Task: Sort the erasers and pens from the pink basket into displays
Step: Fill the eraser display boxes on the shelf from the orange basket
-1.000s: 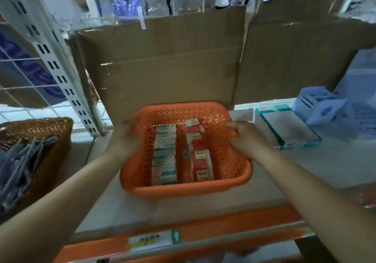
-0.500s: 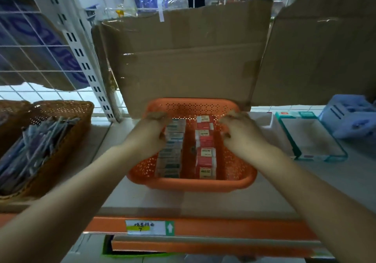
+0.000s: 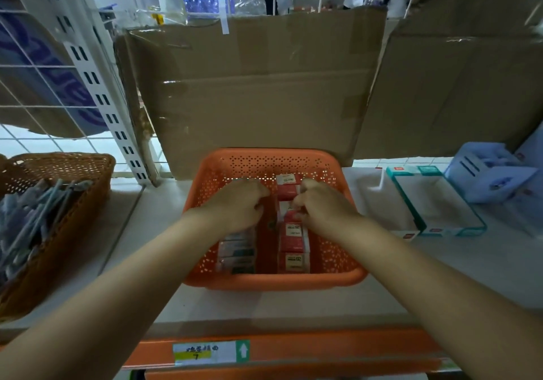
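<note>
1. The pink basket [image 3: 273,284], which reads orange in this light, sits on the shelf [image 3: 440,276] at the centre of the frame, in front of a cardboard sheet [image 3: 255,91].
2. Inside it lie 2 columns of small boxed erasers: teal packs [image 3: 236,251] on the left and red packs [image 3: 293,237] on the right.
3. The left hand [image 3: 238,206] is down over the far end of the teal column with its fingers curled. The hand itself hides what it has, so I cannot tell whether it grips a pack.
4. The right hand [image 3: 321,207] is curled against the far red packs. It looks like a pinch, but I cannot tell for sure.
5. The packs are probably light, stiff and smooth-sided. Pinching 1 across its long edges should work best, since packed neighbours may lift with it.
6. An empty teal-edged display box [image 3: 435,203] waits at the right, and a wicker basket [image 3: 97,174] of pens [image 3: 35,212] stands at the left.
</note>
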